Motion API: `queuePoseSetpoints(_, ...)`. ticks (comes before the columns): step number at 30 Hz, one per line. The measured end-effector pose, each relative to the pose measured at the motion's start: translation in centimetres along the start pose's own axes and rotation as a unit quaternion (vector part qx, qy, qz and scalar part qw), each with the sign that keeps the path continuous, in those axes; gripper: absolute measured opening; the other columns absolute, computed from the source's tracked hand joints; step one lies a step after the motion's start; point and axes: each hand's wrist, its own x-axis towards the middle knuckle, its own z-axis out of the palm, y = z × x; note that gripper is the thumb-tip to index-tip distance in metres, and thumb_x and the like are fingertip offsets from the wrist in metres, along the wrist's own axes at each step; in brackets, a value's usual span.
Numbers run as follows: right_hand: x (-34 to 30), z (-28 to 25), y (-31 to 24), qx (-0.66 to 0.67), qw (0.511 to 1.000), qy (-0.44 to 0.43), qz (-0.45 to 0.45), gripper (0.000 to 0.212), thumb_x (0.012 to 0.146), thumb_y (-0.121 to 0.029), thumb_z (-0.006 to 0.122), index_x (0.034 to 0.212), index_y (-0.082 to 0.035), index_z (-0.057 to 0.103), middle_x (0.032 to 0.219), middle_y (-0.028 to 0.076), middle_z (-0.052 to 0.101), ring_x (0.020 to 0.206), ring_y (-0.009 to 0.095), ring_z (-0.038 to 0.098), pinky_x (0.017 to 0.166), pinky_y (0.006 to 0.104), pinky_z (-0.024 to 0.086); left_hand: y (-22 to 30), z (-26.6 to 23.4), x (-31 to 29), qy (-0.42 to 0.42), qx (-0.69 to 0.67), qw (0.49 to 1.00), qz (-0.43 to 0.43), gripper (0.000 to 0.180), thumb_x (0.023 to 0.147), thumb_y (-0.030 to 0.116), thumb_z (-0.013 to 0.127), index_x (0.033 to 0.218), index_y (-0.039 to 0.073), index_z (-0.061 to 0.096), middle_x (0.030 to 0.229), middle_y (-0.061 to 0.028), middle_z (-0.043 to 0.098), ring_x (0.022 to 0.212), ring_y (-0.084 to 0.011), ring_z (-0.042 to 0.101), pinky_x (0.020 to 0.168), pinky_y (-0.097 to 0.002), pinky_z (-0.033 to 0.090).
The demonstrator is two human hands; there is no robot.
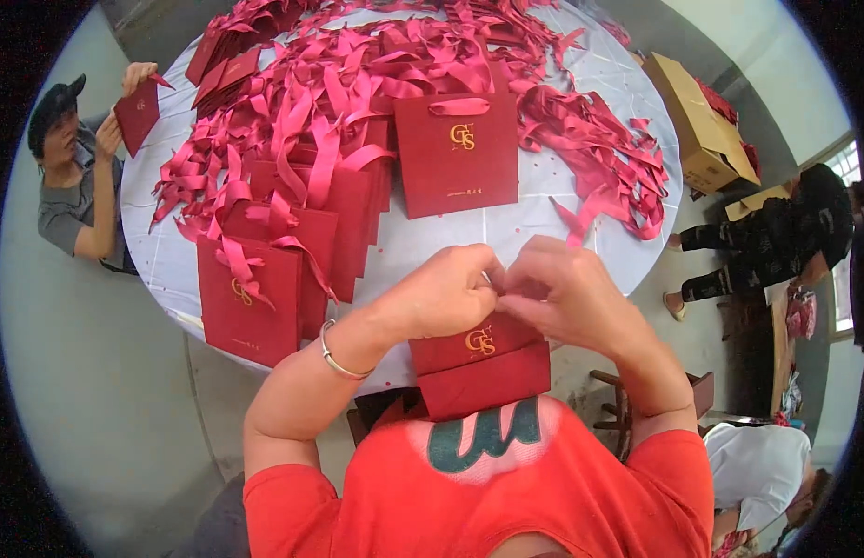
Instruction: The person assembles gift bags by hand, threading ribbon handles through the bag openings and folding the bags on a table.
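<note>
A dark red paper gift bag (483,377) with a gold emblem is right in front of my chest, its lower part folded toward me. My left hand (455,290), with a silver bangle on the wrist, is closed in a pinch at the bag's upper edge. Opposite it, my right hand (564,290) has its fingers curled together at the same edge, almost touching the left. What lies between the fingertips is hidden. A finished-looking red bag (457,158) with a pink ribbon handle lies flat beyond my hands.
A round table (432,246) with a white cover carries a heap of pink ribbons (599,153) and several stacked red bags (251,298) at left. At the far left a person (83,186) holds up a red bag. Cardboard boxes (697,126) and other people are at right.
</note>
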Motion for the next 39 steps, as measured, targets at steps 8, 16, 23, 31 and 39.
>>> queuePoseSetpoints(8,2.9,-2.5,2.4,0.372,0.897,-0.156,0.183,0.009,0.084,-0.009,0.063,0.089,-0.001,0.064,0.08,0.001,0.062,0.071,0.006,0.056,0.061,0.0234,0.046,0.4,1.2,-0.4,0.062,0.045,0.994,0.082,0.014,0.077,-0.002,0.061,0.089,-0.004,0.055,0.066,-0.0039,0.059,0.061,-0.0064,0.052,0.052,-0.0263,0.041)
queuePoseSetpoints(16,7.7,-2.2,3.8,0.195,0.873,-0.441,0.074,0.027,0.073,-0.008,0.062,0.098,0.002,0.061,0.08,0.002,0.061,0.071,0.013,0.055,0.062,0.0297,0.046,0.8,1.9,-0.7,0.108,0.138,0.975,0.134,0.015,0.075,0.002,0.064,0.085,-0.002,0.055,0.06,-0.0084,0.061,0.059,-0.0092,0.056,0.052,-0.0286,0.045)
queuePoseSetpoints(23,7.3,0.7,7.3,0.38,0.78,-0.486,0.105,0.031,0.073,-0.001,0.068,0.103,0.0,0.06,0.088,0.0,0.062,0.078,0.008,0.055,0.065,0.0234,0.044,1.9,2.1,-1.3,0.138,0.155,0.965,0.159,0.019,0.072,0.004,0.068,0.083,0.001,0.053,0.057,-0.011,0.061,0.053,-0.0098,0.056,0.049,-0.0282,0.043)
queuePoseSetpoints(31,5.3,0.9,6.7,0.464,0.765,-0.41,0.179,0.038,0.071,0.004,0.071,0.107,0.001,0.059,0.098,0.005,0.066,0.084,0.011,0.061,0.066,0.0232,0.049,1.6,1.8,-1.3,0.115,0.117,0.979,0.12,0.02,0.072,0.002,0.068,0.082,0.002,0.05,0.054,-0.0026,0.056,0.053,-0.0044,0.052,0.047,-0.0251,0.039)
queuePoseSetpoints(39,6.0,-0.1,8.7,0.417,0.889,-0.014,0.187,0.017,0.078,-0.005,0.072,0.092,-0.007,0.062,0.085,-0.001,0.065,0.077,0.007,0.061,0.065,0.0218,0.046,1.6,2.0,-0.8,0.038,0.039,0.997,0.056,0.018,0.075,0.0,0.067,0.085,0.002,0.052,0.061,0.0007,0.056,0.056,-0.0016,0.046,0.046,-0.0225,0.034)
